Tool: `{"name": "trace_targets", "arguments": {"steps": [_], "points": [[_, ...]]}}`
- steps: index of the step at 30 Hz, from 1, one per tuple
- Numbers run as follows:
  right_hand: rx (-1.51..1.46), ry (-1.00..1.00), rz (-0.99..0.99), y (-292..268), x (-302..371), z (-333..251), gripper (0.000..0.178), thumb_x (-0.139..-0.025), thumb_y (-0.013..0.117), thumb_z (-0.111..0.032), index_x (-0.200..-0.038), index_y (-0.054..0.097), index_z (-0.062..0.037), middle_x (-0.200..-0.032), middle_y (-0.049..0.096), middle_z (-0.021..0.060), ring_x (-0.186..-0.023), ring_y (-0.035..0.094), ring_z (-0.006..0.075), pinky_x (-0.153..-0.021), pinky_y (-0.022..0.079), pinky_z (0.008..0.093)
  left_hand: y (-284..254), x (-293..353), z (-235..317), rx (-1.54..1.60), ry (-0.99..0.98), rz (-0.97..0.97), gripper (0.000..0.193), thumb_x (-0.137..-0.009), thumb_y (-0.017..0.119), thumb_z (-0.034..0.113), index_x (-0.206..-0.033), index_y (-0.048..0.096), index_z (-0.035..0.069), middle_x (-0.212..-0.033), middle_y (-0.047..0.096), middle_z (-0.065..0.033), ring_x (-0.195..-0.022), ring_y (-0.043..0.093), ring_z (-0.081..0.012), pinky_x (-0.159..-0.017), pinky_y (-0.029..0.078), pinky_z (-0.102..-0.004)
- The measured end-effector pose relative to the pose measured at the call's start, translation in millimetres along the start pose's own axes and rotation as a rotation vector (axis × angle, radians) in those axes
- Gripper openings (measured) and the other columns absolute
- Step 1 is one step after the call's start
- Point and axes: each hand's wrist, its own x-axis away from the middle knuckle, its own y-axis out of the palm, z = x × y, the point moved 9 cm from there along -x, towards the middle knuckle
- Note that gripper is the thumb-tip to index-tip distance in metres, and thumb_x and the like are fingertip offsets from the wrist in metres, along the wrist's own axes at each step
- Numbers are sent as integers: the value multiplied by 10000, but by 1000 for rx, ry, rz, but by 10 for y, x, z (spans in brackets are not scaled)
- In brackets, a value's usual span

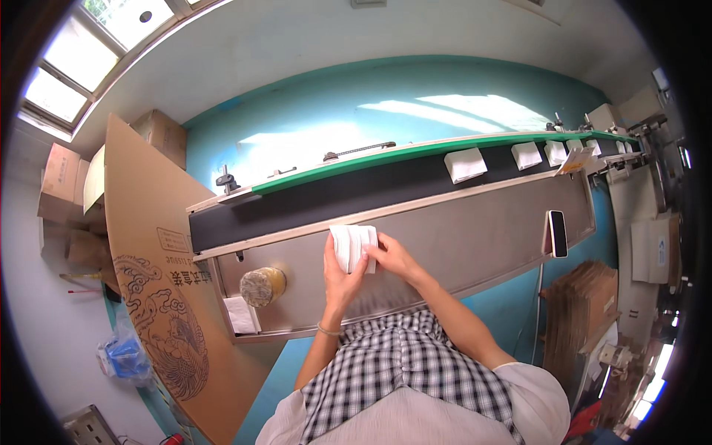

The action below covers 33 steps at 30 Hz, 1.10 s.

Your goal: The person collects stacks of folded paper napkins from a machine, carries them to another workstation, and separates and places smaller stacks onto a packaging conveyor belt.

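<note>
Together, the left hand point(340, 273) and right hand point(393, 256) are closed around a white folded packet point(352, 245).

left hand point(340, 273) + right hand point(391, 257): both grip a white folded packet point(353, 245) over the steel table point(475, 237) | far: white packets point(466, 164) on black conveyor belt point(334, 200) | left: round jar point(262, 286), cardboard sheet point(144, 245) | right: phone point(557, 233) standing upright

two hands, left hand point(338, 271) and right hand point(393, 256), are holding one white folded cloth point(353, 245); about five white cloths point(465, 164) are riding the belt; one phone point(557, 233) and one jar point(262, 286) are sitting nearby
</note>
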Motion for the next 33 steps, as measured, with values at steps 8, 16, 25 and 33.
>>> {"name": "trace_targets", "arguments": {"steps": [8, 16, 25, 33], "points": [[-518, 94, 363, -684, -241, 34, 269, -977, 601, -202, -1109, 556, 28, -941, 681, 105, -713, 669, 145, -607, 550, 254, -36, 3, 97, -80, 13, -2, 667, -938, 663, 213, -1475, 345, -21, -1385, 523, -192, -1252, 532, -254, -1034, 434, -343], [225, -180, 59, 115, 31, -202, 480, -939, 690, -341, -1218, 561, 28, -1023, 679, 98, -848, 647, 168, -741, 534, 322, 137, 39, -42, 94, -6, -120, 570, -1023, 545, 202, -1507, 328, -7, -1441, 489, -156, -1287, 502, -214, -1043, 424, -328], [133, 164, -203, 10, 1, -105, 239, -919, 619, -155, -1097, 621, 4, -807, 671, 29, -612, 610, 94, -518, 490, 244, 10, 55, 171, -21, 70, -34, 593, -943, 617, 148, -1463, 370, 4, -1354, 552, -171, -1215, 564, -221, -987, 468, -321], [-312, -30, 520, -1127, -221, -133, 342, -985, 576, -131, -1258, 454, 36, -984, 679, 137, -785, 684, 159, -599, 542, 244, -120, -222, 260, -127, 16, 71, 491, -880, 494, -17, -1368, 477, 26, -1265, 599, -234, -1126, 600, -377, -936, 461, -451]]}}
